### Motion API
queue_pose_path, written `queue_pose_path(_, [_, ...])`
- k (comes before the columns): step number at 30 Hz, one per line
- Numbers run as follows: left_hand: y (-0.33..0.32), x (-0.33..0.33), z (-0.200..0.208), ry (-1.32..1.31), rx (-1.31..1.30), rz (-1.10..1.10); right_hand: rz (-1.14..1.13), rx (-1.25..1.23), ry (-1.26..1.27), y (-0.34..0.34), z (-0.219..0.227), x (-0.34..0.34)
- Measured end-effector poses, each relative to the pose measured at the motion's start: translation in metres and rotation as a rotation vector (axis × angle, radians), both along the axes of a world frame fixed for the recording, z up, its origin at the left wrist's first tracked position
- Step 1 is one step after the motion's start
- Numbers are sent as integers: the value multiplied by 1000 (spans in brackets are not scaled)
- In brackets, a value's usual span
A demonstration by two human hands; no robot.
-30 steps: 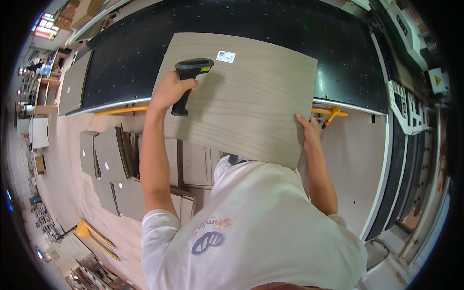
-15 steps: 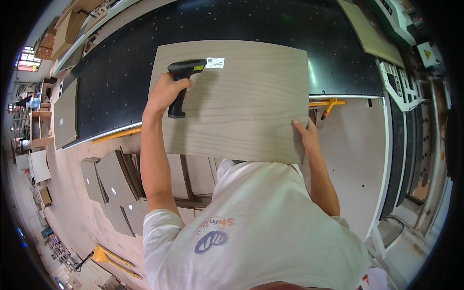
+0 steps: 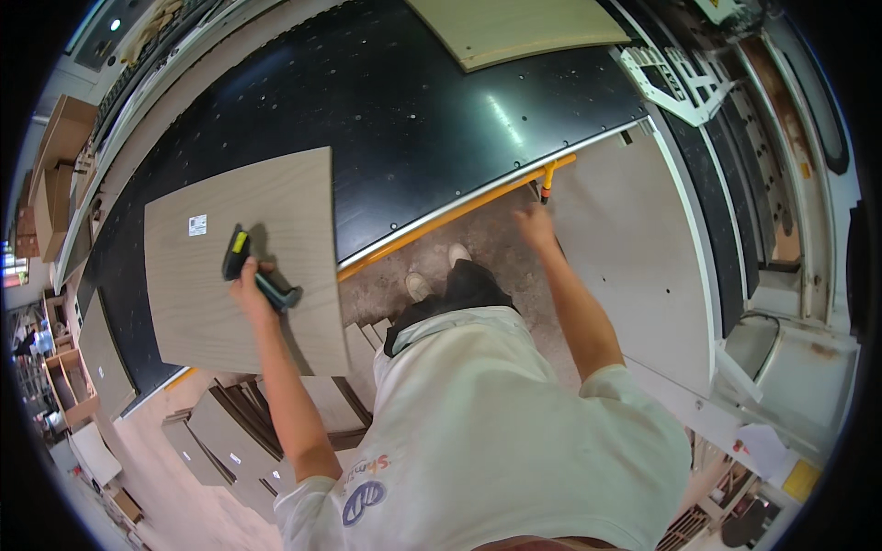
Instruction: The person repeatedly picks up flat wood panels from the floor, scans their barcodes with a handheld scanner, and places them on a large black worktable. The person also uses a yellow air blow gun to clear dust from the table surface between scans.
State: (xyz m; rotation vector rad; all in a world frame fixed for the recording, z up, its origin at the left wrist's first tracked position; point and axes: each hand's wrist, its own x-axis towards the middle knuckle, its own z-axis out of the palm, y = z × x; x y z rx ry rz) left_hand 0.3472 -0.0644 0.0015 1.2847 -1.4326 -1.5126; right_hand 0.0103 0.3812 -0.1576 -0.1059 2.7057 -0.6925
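In my left hand [image 3: 250,292] is a black handheld barcode scanner [image 3: 237,253] with a yellow label, its handle gripped by closed fingers. It is over a wood-grain, grey-beige panel [image 3: 184,303], which lies across the near edge of the black table and overhangs it. A small white label [image 3: 197,225] is stuck on the panel's upper left part. My right hand [image 3: 535,225] is off the panel, just below a yellow lever [image 3: 548,179] with a red and black tip. Its fingers are blurred, so their state and any contact with the lever are unclear.
The black table [image 3: 404,165] has a yellow bar [image 3: 413,241] along its near edge. Another board [image 3: 524,28] lies at its far side, and a white slotted bracket [image 3: 675,83] is at right. Several panels [image 3: 234,432] are stacked low on the left. A pale board [image 3: 634,266] stretches along the right.
The panel has shifted left on the table, and my right hand has let go of it and moved to near the yellow lever. My left hand, still holding the scanner, has moved left and lower.
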Motion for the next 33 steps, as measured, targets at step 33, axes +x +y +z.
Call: queue_pose_path(33, [-56, 48, 9, 72, 24, 226, 339, -420, -165, -73, 307, 86])
